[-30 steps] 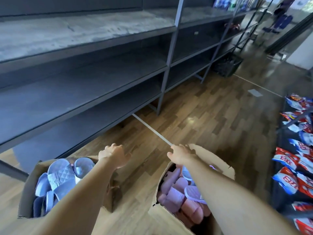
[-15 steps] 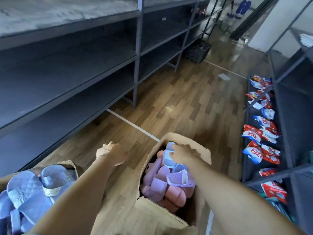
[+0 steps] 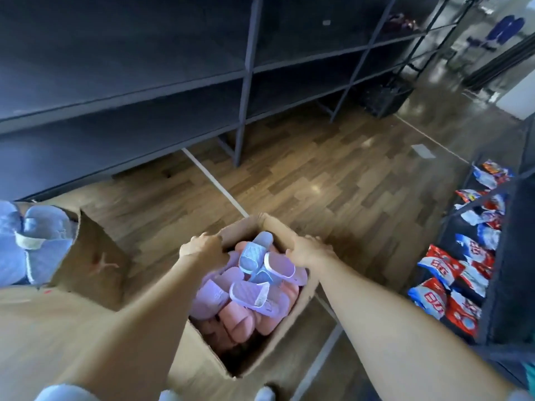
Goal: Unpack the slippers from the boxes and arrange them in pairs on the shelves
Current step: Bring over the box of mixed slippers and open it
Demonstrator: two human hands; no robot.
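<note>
Both hands grasp the open cardboard box (image 3: pixel 202 360) at its upper edge. The left hand (image 3: pixel 202 250) curls over the left rim and the right hand (image 3: pixel 307 251) over the right flap; neither holds a slipper. The slippers (image 3: pixel 231 302) lie between the two grips as a loose heap of lilac and pink inside the box, which stands on the wooden floor (image 3: pixel 318 183). Hazard, as a judgement: the heap rises close to rim level at the far side, so a pull or tilt on the thin flaps is likely to roll the upper pieces out. A flap may also fold or tear, since the grips sit on the edge and not under the base. The colours lie tangled, so a hasty pick can yield a mismatched pair. The top slipper (image 3: pixel 254 253), pale blue-lilac, lies midway between the hands. Its long axis runs from near-left to far-right, with the far end pointing toward the box's far corner; which end is the toe cannot be told. Left of the left grip, well apart, a second box (image 3: pixel 86 256) holds blue slippers (image 3: pixel 37 241). Right of the right grip lie snack packets (image 3: pixel 451 267). Beyond both grips stand the dark shelves (image 3: pixel 144 91); judging by the near bays, placing is not yet begun.
</note>
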